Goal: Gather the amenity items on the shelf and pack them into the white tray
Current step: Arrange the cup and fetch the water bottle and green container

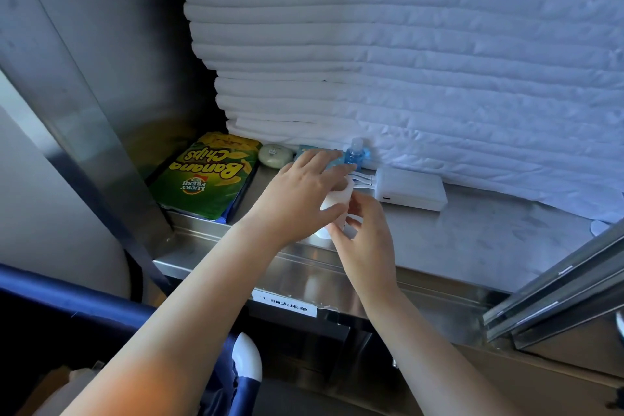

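Where my hands meet: at the front edge of the stainless steel shelf (472,240), both on one small white item (336,199); I cannot make out what kind it is.
Left hand (300,192): it comes in from the left, back uppermost. The thumb curls under the small white item and the fingers lie over it, so the item sits in that grip. The two longest fingers stretch on over the blue packet.
Right hand (364,236): it comes up from below, just beside the left hand. Its fingertips are drawn together and pinch the near end of the small white item.
Small white item: held tilted, far end higher, above the shelf front; most of it is covered by my fingers.
Blue packet (332,162): flat on the shelf against the linen, partly under my left fingers.
Small blue bottle (354,154): upright, just right of the packet, touching the linen.
Green soap (276,155): oval, just left of the packet.
Banana chips bag (202,176): flat at the shelf's left end, print upside down to me.
White power bank (410,189): right of the bottle, its white cables (363,179) running toward my hands.
Folded white linen (405,44): a tall stack filling the back of the shelf.
Shelf label (285,306): a white strip on the front lip, below my wrists.
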A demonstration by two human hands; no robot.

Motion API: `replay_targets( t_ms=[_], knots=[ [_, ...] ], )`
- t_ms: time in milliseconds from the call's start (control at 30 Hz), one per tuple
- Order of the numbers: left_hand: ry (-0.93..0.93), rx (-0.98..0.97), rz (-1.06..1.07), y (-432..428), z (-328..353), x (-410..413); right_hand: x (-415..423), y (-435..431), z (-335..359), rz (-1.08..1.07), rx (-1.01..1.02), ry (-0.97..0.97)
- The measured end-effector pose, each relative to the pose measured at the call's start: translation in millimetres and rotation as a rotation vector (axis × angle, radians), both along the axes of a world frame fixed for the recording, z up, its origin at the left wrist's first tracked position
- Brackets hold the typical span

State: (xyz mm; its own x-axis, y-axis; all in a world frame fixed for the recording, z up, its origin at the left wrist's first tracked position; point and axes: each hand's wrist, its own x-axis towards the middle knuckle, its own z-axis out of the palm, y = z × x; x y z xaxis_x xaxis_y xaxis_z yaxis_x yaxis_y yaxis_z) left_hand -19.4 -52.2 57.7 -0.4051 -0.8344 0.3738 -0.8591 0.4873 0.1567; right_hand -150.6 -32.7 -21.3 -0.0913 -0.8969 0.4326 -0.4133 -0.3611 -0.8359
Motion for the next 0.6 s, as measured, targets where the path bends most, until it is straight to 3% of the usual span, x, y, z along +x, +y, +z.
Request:
replay_targets(
  t_ms=[133, 267, 500, 600],
  knots=[
    [-0.015, 0.138, -0.063, 2, 4, -1, 0, 2, -1, -0.024, -0.075, 0.139],
    [-0.03, 0.15, -0.043, 0, 6, -1, 1, 2, -2, -0.048, -0.096, 0.21],
    [0.006, 0.132, 0.036, -9, 12, 25, 18, -14, 10, 0.075, -0.044, 0.159],
    [-0.005, 0.122, 0.108, -16, 13, 49, 28, -26, 16, 0.222, -0.001, 0.233]
  ],
)
